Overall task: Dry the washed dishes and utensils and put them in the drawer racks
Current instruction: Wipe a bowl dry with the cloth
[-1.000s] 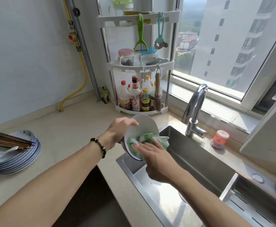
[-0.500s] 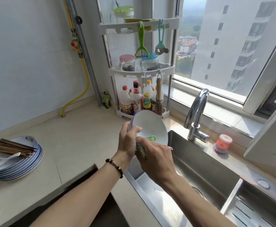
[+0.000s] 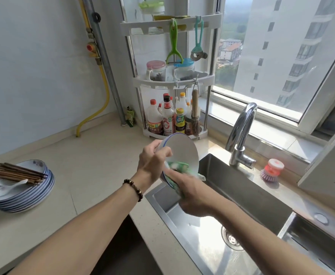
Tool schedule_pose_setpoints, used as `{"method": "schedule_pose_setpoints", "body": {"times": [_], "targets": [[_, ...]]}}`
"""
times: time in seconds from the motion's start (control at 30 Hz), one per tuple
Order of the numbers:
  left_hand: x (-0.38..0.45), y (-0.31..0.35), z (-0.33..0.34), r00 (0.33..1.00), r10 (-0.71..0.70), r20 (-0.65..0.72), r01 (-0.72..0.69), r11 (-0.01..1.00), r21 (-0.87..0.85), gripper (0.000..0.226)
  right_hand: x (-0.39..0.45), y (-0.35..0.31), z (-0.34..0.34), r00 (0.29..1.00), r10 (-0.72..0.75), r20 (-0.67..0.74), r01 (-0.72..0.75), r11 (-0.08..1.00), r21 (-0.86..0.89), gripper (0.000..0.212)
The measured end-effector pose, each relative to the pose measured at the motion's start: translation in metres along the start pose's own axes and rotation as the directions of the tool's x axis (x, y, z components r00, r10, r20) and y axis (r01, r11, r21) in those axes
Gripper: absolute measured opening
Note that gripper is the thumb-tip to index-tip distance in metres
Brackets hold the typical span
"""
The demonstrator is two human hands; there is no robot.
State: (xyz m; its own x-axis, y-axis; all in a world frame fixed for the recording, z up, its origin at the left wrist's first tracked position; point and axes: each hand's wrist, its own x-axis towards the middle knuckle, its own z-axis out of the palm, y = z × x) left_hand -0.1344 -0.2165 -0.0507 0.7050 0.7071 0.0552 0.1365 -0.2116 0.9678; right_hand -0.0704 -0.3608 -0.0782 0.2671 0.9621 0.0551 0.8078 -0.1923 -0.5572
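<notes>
A: What is held above the sink (image 3: 242,187)?

B: A white plate with a blue rim (image 3: 182,151) is held tilted on edge over the sink's left corner. It is gripped at its upper left rim by the left hand (image 3: 152,161), whose fingers are curled round the edge. The fingertips are hidden behind the plate.

A: And the right hand (image 3: 192,195)?

B: It is blurred. A green and white cloth (image 3: 179,167) is pressed against the plate's lower part and is held in the curled fingers. How much of the cloth is bunched under the palm cannot be made out, and the plate's lower rim is covered by cloth and hand.

A: What is seen on the desk (image 3: 83,175)?

B: A stack of blue-rimmed plates (image 3: 23,195) is set at the left, well apart from the hands. Dark wooden chopsticks (image 3: 15,173) are laid across the top plate, with a white ceramic spoon (image 3: 8,188) beside them. The pattern on the top plate is partly covered.

A: Anything by the window?

B: A chrome tap (image 3: 240,135) is fixed behind the sink, and a pink-topped dish brush (image 3: 271,171) is stood near it. A corner rack (image 3: 172,80) is loaded with sauce bottles (image 3: 166,118); their labels cannot be read. At the right edge a second basin is cut off by the frame.
</notes>
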Motion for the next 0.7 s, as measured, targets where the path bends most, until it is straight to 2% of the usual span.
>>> {"method": "schedule_pose_setpoints", "body": {"times": [0.03,0.07,0.1,0.13,0.17,0.2,0.23,0.27,0.3,0.37,0.4,0.43,0.47,0.53,0.6,0.63,0.7], "targets": [[0.001,-0.001,-0.001,1.0,-0.014,0.003,0.014,1.0,0.0,0.022,0.0,0.01,0.002,1.0,-0.023,0.006,0.024,0.971,-0.236,0.095],[0.001,-0.002,0.0,1.0,-0.023,0.0,0.023,1.0,-0.005,0.025,-0.001,0.013,0.005,1.0,-0.023,-0.016,0.016,0.932,-0.363,0.095],[0.0,-0.003,0.001,0.999,-0.029,-0.014,0.028,0.999,-0.018,0.029,0.001,0.012,0.008,0.999,-0.006,-0.043,-0.01,0.931,-0.365,0.094],[-0.002,-0.003,0.004,0.999,-0.036,-0.038,0.034,0.999,-0.032,0.031,0.004,0.006,0.009,0.998,0.032,-0.046,-0.042,0.97,-0.238,0.09],[-0.003,-0.003,0.008,0.997,-0.046,-0.068,0.044,0.998,-0.041,0.029,0.005,-0.003,0.005,0.996,0.083,-0.035,-0.083,0.997,0.006,0.084],[-0.004,-0.001,0.009,0.994,-0.057,-0.093,0.053,0.998,-0.046,0.026,0.003,-0.015,0.003,0.994,0.109,-0.005,-0.103,0.953,0.285,0.08],[-0.001,0.0,0.008,0.993,-0.066,-0.1,0.061,0.997,-0.046,0.023,0.002,-0.022,0.002,0.993,0.114,0.007,-0.105,0.886,0.451,0.079],[0.002,0.001,0.006,0.995,-0.069,-0.07,0.067,0.997,-0.029,0.024,0.0,-0.023,0.002,0.994,0.109,0.008,-0.097,0.854,0.512,0.081],[0.006,0.001,0.003,0.997,-0.074,-0.007,0.074,0.997,-0.008,0.028,-0.002,-0.021,0.004,0.995,0.097,-0.003,-0.086,0.896,0.437,0.083],[0.016,0.003,-0.008,0.978,-0.132,0.162,0.129,0.991,0.027,0.042,-0.006,0.0,0.009,0.998,-0.011,-0.068,0.01,1.0,-0.018,0.081],[0.019,0.004,-0.014,0.953,-0.188,0.238,0.184,0.982,0.037,0.055,-0.005,0.011,0.012,0.992,-0.093,-0.083,0.069,0.965,-0.254,0.077],[0.021,0.005,-0.017,0.925,-0.245,0.289,0.246,0.969,0.036,0.063,-0.006,0.021,0.012,0.984,-0.15,-0.095,0.101,0.913,-0.394,0.071],[0.021,0.006,-0.018,0.908,-0.287,0.305,0.294,0.956,0.025,0.067,-0.005,0.029,0.01,0.977,-0.171,-0.13,0.095,0.886,-0.453,0.061],[0.017,0.005,-0.016,0.894,-0.337,0.295,0.37,0.927,-0.061,0.07,-0.004,0.035,0.008,0.956,-0.193,-0.222,0.068,0.878,-0.473,0.044],[0.01,-0.005,-0.011,0.911,-0.317,0.264,0.376,0.902,-0.212,0.066,-0.002,0.026,0.013,0.902,-0.219,-0.373,0.025,0.887,-0.461,0.024],[0.003,-0.009,-0.006,0.924,-0.294,0.243,0.355,0.896,-0.266,0.063,0.001,0.017,0.017,0.883,-0.179,-0.434,-0.008,0.919,-0.395,0.017],[-0.012,-0.014,0.011,0.953,-0.26,0.156,0.298,0.897,-0.327,0.046,0.007,-0.001,0.022,0.85,-0.041,-0.525,-0.094,0.969,-0.228,0.02]]}}
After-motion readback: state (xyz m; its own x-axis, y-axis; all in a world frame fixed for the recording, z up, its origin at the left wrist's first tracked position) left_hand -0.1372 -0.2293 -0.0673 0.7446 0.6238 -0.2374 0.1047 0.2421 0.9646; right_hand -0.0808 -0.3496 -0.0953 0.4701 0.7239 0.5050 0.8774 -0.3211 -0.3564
